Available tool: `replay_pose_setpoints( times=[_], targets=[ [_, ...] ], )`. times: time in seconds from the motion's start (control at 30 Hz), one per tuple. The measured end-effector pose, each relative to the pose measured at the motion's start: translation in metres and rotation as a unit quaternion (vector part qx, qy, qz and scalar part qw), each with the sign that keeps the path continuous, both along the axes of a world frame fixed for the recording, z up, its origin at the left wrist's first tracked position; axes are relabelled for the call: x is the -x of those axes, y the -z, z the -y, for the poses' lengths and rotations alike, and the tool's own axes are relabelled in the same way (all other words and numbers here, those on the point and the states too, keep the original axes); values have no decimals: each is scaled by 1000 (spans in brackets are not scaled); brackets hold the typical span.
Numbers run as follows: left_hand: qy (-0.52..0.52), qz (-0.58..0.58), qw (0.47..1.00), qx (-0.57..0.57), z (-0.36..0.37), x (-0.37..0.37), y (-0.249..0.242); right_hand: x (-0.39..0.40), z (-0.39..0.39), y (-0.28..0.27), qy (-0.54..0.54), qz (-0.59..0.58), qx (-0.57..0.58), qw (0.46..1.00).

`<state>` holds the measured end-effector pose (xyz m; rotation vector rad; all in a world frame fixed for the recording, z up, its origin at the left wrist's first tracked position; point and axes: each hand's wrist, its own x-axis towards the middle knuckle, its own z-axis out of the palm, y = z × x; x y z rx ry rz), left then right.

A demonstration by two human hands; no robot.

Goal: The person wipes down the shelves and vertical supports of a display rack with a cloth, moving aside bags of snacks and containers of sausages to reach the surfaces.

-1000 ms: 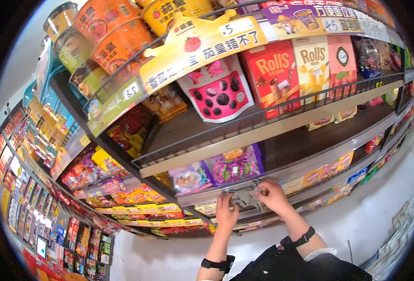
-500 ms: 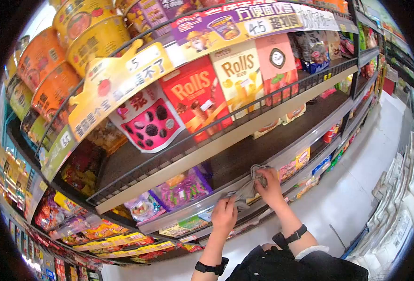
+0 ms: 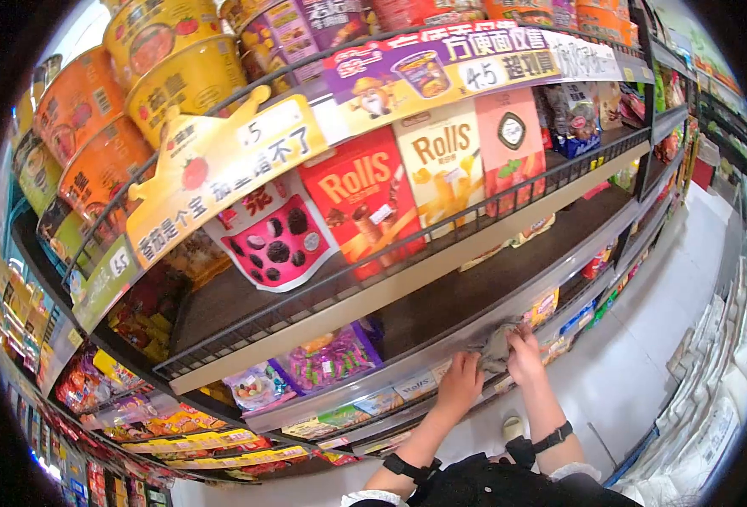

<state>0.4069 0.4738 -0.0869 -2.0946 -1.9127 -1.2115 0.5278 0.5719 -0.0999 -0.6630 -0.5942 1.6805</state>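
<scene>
A grey cloth (image 3: 497, 348) is bunched between my two hands at the front edge strip of a lower shelf (image 3: 424, 325). My left hand (image 3: 461, 380) has its fingers closed on the cloth's left end. On the cloth's right side, my right hand (image 3: 525, 355) grips it with bent fingers. Above them, red (image 3: 365, 198) and cream (image 3: 441, 165) Rolls packs stand behind a wire rail. Purple candy bags (image 3: 331, 359) lie on the lower shelf to the left of my hands.
Stacked noodle tubs (image 3: 183, 76) fill the top shelf, with a crown-shaped price sign (image 3: 229, 173) jutting out. White wrapped stacks (image 3: 699, 406) line the right side of the floor (image 3: 644, 325). A shoe (image 3: 513, 427) shows below my hands.
Both hands and the cloth have moved right along the shelf edge, my left hand further, so they are closer together. The view has shifted slightly, and a shoe now shows.
</scene>
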Motion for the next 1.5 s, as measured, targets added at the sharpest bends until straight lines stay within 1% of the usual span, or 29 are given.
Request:
replay_pose_setpoints(
  times=[0.03,0.07,0.13,0.17,0.2,0.23,0.27,0.33,0.4,0.53,0.6,0.63,0.67,0.73,0.77,0.8,0.87,0.9,0.93,1.0,1.07,1.13,1.17,1.2,1.27,1.33,1.4,1.43,1.5],
  targets=[
    [-2,40,999,20,5,2,4,0,7,-9,-39,6,-7,999],
    [-6,42,999,23,12,6,9,1,13,-13,-78,14,-12,997],
    [-1,93,992,81,30,14,8,15,18,-1,-96,50,-17,994],
    [-16,162,978,127,41,19,5,25,23,3,-103,53,9,993],
    [-25,165,978,126,49,28,6,37,27,3,-113,56,33,991],
    [-32,202,973,111,58,39,7,49,34,3,-121,11,46,991],
    [-42,239,965,95,67,48,10,57,41,2,-135,13,47,990],
    [-73,247,964,64,82,67,16,72,58,-10,-146,-4,65,987],
    [-64,299,952,37,98,83,18,89,79,-21,-174,-10,54,983],
    [-146,336,930,-1,129,110,36,129,109,-13,-218,-23,51,974],
    [-163,472,865,-53,146,122,39,147,125,-10,-255,-28,61,965],
    [-186,493,849,-49,157,126,30,155,132,-9,-278,-30,69,958],
    [-193,491,848,-52,166,134,29,163,140,-8,-284,-31,69,956],
    [-260,516,812,-78,178,150,23,183,154,-5,-322,-27,92,942],
    [-263,510,809,-129,184,156,21,195,162,2,-337,-55,81,936],
    [-269,508,807,-132,190,162,18,204,171,0,-344,-56,82,934],
    [-262,603,727,-195,206,175,18,224,190,-7,-364,-50,113,923],
    [-244,597,729,-229,214,184,17,233,197,-7,-388,-63,118,912],
    [-244,626,691,-267,220,189,16,244,203,-5,-396,-62,119,908],
    [-240,660,637,-319,232,202,11,265,216,-4,-430,-75,116,892],
    [-242,664,619,-344,240,211,4,280,227,-7,-454,-43,112,883],
    [-232,688,538,-427,242,222,3,294,240,-6,-466,-72,131,872],
    [-261,696,516,-425,240,227,4,304,242,1,-480,-75,138,863],
    [-265,693,514,-432,243,232,11,309,244,4,-487,-74,138,859],
    [-152,740,528,-390,246,242,22,316,248,6,-474,-92,103,870],
    [-163,728,535,-397,246,239,22,310,253,-5,-474,-103,72,871],
    [-24,736,556,-385,251,236,20,305,253,-12,-486,-99,25,868],
    [-23,736,555,-387,252,235,18,307,249,-9,-488,-98,24,867],
    [-25,780,516,-353,256,234,15,309,241,-3,-495,-6,44,868]
  ],
)
